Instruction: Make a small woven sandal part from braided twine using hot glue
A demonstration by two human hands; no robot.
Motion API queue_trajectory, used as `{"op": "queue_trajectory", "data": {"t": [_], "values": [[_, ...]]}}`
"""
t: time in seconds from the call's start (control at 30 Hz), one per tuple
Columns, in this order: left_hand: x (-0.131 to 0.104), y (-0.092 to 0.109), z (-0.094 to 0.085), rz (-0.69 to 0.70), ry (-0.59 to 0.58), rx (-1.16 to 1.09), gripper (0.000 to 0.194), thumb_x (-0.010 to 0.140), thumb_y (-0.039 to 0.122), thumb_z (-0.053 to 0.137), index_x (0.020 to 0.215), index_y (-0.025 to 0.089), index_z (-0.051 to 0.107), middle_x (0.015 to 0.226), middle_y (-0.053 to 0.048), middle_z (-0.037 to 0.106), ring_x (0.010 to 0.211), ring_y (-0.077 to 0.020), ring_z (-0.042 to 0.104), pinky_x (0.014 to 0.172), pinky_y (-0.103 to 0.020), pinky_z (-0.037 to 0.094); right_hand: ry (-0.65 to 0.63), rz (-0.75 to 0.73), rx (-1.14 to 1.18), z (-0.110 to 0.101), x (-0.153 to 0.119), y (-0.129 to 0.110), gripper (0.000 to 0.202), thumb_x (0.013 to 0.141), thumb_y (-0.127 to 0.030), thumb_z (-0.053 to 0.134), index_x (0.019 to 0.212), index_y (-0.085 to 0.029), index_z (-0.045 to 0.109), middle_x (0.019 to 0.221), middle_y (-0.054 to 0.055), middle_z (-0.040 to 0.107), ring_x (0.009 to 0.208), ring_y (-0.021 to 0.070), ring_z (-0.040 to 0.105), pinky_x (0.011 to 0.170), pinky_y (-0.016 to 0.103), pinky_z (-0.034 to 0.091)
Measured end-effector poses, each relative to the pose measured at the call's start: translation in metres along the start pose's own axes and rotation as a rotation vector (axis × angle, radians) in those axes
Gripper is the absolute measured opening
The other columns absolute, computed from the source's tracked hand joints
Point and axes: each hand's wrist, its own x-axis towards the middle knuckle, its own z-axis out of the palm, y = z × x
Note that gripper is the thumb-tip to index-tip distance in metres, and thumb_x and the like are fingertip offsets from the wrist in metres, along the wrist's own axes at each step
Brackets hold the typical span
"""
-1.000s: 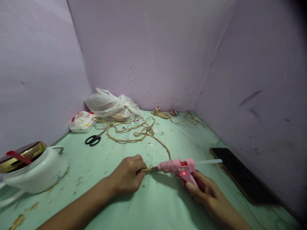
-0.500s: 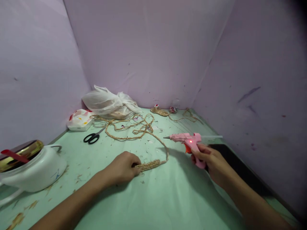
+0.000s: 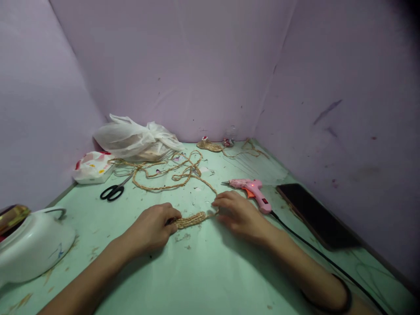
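My left hand (image 3: 156,225) pinches the left end of a flat coil of tan braided cord (image 3: 192,220), low over the green table (image 3: 197,271). From the coil's right end a loose strand runs to my right hand (image 3: 236,215), whose fingers are bent around that strand. The rest of the cord (image 3: 160,188) lies in loops beyond both hands. A pink glue gun (image 3: 254,186) with a small red light rests on the table just past my right hand, its nozzle pointing left.
Black-handled scissors (image 3: 112,191), a tissue pack (image 3: 94,167) and a white plastic bag (image 3: 134,139) sit at the left back. A white pot (image 3: 39,247) stands left. At right are a dark phone (image 3: 316,214) and the gun's cable (image 3: 328,260). A small woven piece (image 3: 210,146) lies far back.
My right hand has let go of the glue gun, which now lies on the table, and has moved left to the cord strand. The view has shifted to the right.
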Motion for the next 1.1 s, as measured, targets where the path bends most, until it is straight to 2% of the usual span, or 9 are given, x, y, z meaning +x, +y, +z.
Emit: {"op": "queue_trajectory", "data": {"t": [0.1, 0.2, 0.33, 0.47, 0.57, 0.67, 0.77, 0.83, 1.1], "values": [[-0.001, 0.000, -0.001, 0.025, -0.007, 0.028, 0.022, 0.079, 0.021, 0.047, 0.088, 0.024, 0.067, 0.084, -0.003, 0.060, 0.078, -0.0178, 0.056, 0.069, -0.026, 0.039, -0.097, -0.051, -0.069, 0.006, 0.007, -0.002, 0.017, 0.078, -0.010, 0.060, 0.091, -0.018, 0.067, 0.103, 0.008, 0.064, 0.097, 0.0226, 0.053, 0.084, 0.038, 0.043], [0.000, -0.002, 0.000, 0.054, -0.015, 0.062, 0.024, 0.082, 0.021, 0.044, 0.090, 0.024, 0.066, 0.086, -0.003, 0.059, 0.078, -0.0178, 0.057, 0.069, -0.027, 0.039, -0.089, -0.107, -0.078, 0.004, 0.007, -0.002, 0.013, 0.081, -0.010, 0.057, 0.081, -0.017, 0.068, 0.096, 0.007, 0.065, 0.091, 0.0209, 0.051, 0.079, 0.035, 0.043], [0.003, -0.005, 0.005, 0.114, 0.006, 0.142, 0.028, 0.084, 0.018, 0.039, 0.094, 0.024, 0.065, 0.088, -0.004, 0.059, 0.076, -0.0178, 0.058, 0.067, -0.028, 0.040, -0.056, -0.166, -0.048, 0.002, 0.004, 0.000, 0.014, 0.082, -0.010, 0.055, 0.079, -0.017, 0.067, 0.079, 0.005, 0.065, 0.079, 0.0182, 0.049, 0.070, 0.030, 0.041], [0.002, -0.005, 0.007, 0.145, 0.077, 0.158, 0.036, 0.084, 0.014, 0.036, 0.107, 0.024, 0.061, 0.106, -0.006, 0.058, 0.081, -0.0182, 0.060, 0.069, -0.028, 0.043, -0.092, -0.208, -0.034, 0.005, 0.002, -0.001, 0.015, 0.082, -0.009, 0.054, 0.079, -0.017, 0.066, 0.076, 0.004, 0.065, 0.075, 0.0168, 0.050, 0.066, 0.028, 0.038], [0.000, -0.001, 0.008, 0.180, 0.211, 0.048, 0.041, 0.081, 0.012, 0.038, 0.118, 0.021, 0.055, 0.118, -0.008, 0.053, 0.089, -0.0185, 0.059, 0.073, -0.028, 0.044, -0.136, -0.203, -0.065, 0.006, 0.002, -0.005, 0.016, 0.082, -0.008, 0.053, 0.080, -0.017, 0.067, 0.076, 0.004, 0.065, 0.073, 0.0161, 0.052, 0.065, 0.028, 0.037], [-0.001, 0.009, 0.010, 0.153, 0.327, -0.097, 0.031, 0.082, 0.016, 0.043, 0.107, 0.017, 0.061, 0.101, -0.008, 0.059, 0.079, -0.0160, 0.058, 0.069, -0.027, 0.044, -0.162, -0.195, -0.062, 0.007, -0.001, -0.009, 0.015, 0.081, -0.009, 0.054, 0.083, -0.017, 0.067, 0.077, 0.004, 0.065, 0.073, 0.0161, 0.053, 0.067, 0.028, 0.036], [-0.003, 0.023, 0.017, 0.077, 0.236, -0.116, 0.022, 0.083, 0.019, 0.045, 0.090, 0.017, 0.067, 0.078, -0.005, 0.058, 0.070, -0.0157, 0.055, 0.066, -0.027, 0.044, -0.158, -0.223, -0.040, 0.010, -0.003, -0.012, 0.014, 0.081, -0.011, 0.055, 0.084, -0.019, 0.066, 0.077, 0.003, 0.065, 0.075, 0.0166, 0.054, 0.068, 0.029, 0.036], [-0.004, 0.031, 0.023, 0.056, 0.171, -0.090, 0.023, 0.084, 0.018, 0.044, 0.087, 0.019, 0.067, 0.077, -0.005, 0.057, 0.073, -0.0162, 0.055, 0.068, -0.027, 0.044, -0.138, -0.241, -0.018, 0.012, -0.005, -0.013, 0.014, 0.082, -0.013, 0.054, 0.083, -0.020, 0.066, 0.078, 0.003, 0.064, 0.075, 0.0168, 0.054, 0.066, 0.029, 0.035], [-0.002, 0.029, 0.033, 0.096, 0.179, -0.041, 0.025, 0.084, 0.013, 0.043, 0.074, 0.016, 0.066, 0.074, -0.005, 0.053, 0.069, -0.0141, 0.053, 0.065, -0.024, 0.042, -0.156, -0.250, -0.167, 0.017, -0.006, -0.011, 0.017, 0.083, -0.008, 0.048, 0.085, -0.017, 0.062, 0.079, 0.005, 0.063, 0.073, 0.0178, 0.054, 0.066, 0.030, 0.036]]}}
